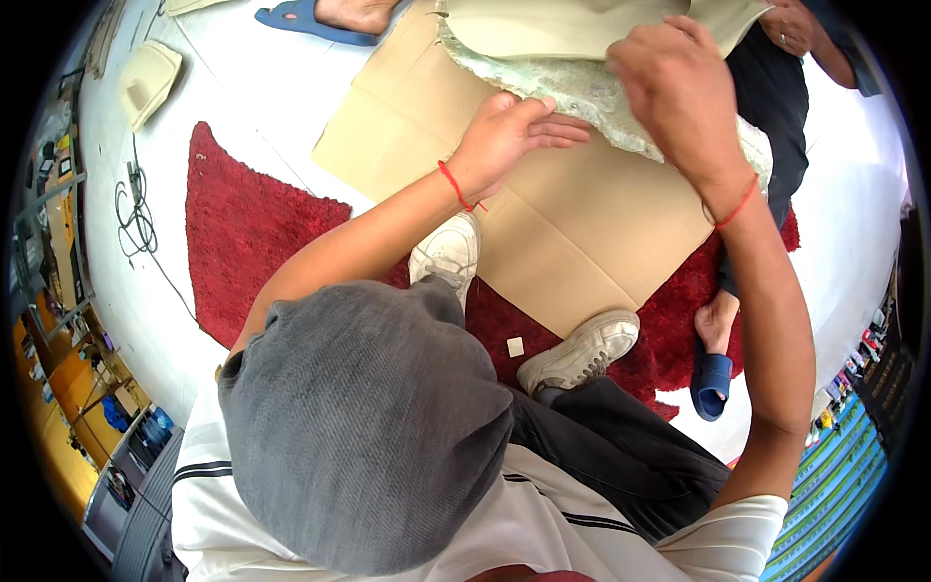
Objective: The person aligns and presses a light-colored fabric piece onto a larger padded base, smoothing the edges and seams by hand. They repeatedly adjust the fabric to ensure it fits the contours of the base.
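Note:
A cream sheet of smooth cover material (553,29) lies over a pale green, rough foam pad (582,92) at the top of the view. My left hand (514,141) is at the pad's near edge, palm turned up and fingers stretched out, with the thumb by the foam's rim. Above the cover, to the right, hangs my right hand (674,97), its fingers curled together and slightly blurred. Whatever it pinches is hidden by the hand. Red strings circle both wrists.
Cardboard (572,223) lies beneath the work, over a red rug (252,242). Another person's hand (790,27) is by the cover's right end. Blue slippers (713,383) are on a person's feet nearby. A cream moulded part (150,82) and a black cable (136,209) lie left.

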A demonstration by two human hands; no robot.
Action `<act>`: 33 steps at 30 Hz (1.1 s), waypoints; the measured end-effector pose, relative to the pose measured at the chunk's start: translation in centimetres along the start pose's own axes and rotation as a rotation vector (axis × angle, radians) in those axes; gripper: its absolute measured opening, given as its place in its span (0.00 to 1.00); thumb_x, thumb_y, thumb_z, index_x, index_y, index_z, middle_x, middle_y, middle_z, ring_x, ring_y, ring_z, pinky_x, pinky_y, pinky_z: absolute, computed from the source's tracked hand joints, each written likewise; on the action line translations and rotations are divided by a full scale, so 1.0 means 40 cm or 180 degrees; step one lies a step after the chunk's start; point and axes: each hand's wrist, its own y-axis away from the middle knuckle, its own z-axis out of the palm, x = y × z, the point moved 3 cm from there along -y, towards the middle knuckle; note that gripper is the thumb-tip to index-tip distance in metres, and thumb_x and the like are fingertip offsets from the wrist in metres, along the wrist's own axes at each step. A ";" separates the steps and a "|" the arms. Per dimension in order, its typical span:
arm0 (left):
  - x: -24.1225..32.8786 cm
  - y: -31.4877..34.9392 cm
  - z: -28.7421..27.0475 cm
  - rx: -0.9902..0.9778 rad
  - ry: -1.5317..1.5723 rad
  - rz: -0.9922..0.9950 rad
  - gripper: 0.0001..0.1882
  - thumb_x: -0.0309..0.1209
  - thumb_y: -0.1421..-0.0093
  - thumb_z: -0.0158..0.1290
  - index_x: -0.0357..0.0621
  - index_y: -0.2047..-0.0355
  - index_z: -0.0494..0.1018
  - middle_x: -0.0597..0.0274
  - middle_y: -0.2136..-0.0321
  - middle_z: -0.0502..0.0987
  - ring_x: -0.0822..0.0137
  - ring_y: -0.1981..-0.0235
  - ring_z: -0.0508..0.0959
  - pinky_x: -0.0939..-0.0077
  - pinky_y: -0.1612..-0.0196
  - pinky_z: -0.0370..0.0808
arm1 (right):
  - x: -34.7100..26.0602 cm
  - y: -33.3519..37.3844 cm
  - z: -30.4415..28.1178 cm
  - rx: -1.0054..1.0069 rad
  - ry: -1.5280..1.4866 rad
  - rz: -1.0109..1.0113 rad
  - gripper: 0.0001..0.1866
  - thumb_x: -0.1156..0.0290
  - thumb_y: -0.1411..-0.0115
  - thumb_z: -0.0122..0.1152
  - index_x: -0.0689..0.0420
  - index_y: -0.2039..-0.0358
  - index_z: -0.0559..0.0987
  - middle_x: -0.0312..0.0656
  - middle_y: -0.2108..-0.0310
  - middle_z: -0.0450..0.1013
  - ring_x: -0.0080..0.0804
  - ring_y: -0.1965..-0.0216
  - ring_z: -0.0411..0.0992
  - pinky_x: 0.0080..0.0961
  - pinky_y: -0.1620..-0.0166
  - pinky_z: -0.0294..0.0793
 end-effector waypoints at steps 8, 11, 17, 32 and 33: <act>-0.074 0.010 -0.037 0.0105 0.0164 -0.0284 0.13 0.29 0.28 0.47 0.27 0.58 0.73 0.37 0.53 0.80 0.46 0.47 0.82 0.59 0.41 0.77 | -0.051 0.122 0.099 0.0083 -0.0272 -0.0375 0.05 0.75 0.52 0.61 0.55 0.81 0.73 0.37 0.76 0.66 0.35 0.67 0.70 0.34 0.56 0.71; -0.096 0.009 -0.031 0.0150 0.0330 -0.0391 0.15 0.30 0.28 0.46 0.25 0.55 0.72 0.38 0.52 0.79 0.46 0.46 0.81 0.58 0.41 0.77 | -0.062 0.167 0.144 0.0169 -0.0214 -0.0301 0.04 0.76 0.54 0.61 0.55 0.79 0.74 0.36 0.75 0.66 0.34 0.67 0.69 0.32 0.55 0.70; -0.137 0.001 -0.074 0.0126 0.0779 -0.0641 0.29 0.44 0.25 0.38 0.24 0.45 0.68 0.32 0.46 0.76 0.46 0.43 0.79 0.60 0.40 0.76 | -0.087 0.211 0.211 0.0264 -0.0231 -0.0287 0.13 0.76 0.51 0.62 0.59 0.62 0.83 0.35 0.69 0.70 0.32 0.61 0.71 0.33 0.48 0.71; -0.087 0.000 -0.057 0.0374 0.0166 -0.0686 0.32 0.47 0.26 0.44 0.27 0.39 0.64 0.30 0.46 0.76 0.47 0.45 0.80 0.62 0.41 0.75 | -0.074 0.252 0.253 0.0019 -0.0099 -0.0237 0.21 0.75 0.48 0.60 0.58 0.51 0.83 0.34 0.59 0.72 0.31 0.54 0.71 0.35 0.44 0.67; -0.071 -0.006 -0.050 0.0354 0.0077 -0.0595 0.30 0.46 0.26 0.44 0.26 0.40 0.65 0.30 0.47 0.77 0.47 0.46 0.81 0.62 0.42 0.76 | -0.067 0.247 0.248 0.0091 -0.0053 -0.0218 0.22 0.76 0.48 0.60 0.57 0.51 0.83 0.34 0.59 0.72 0.31 0.53 0.71 0.35 0.43 0.67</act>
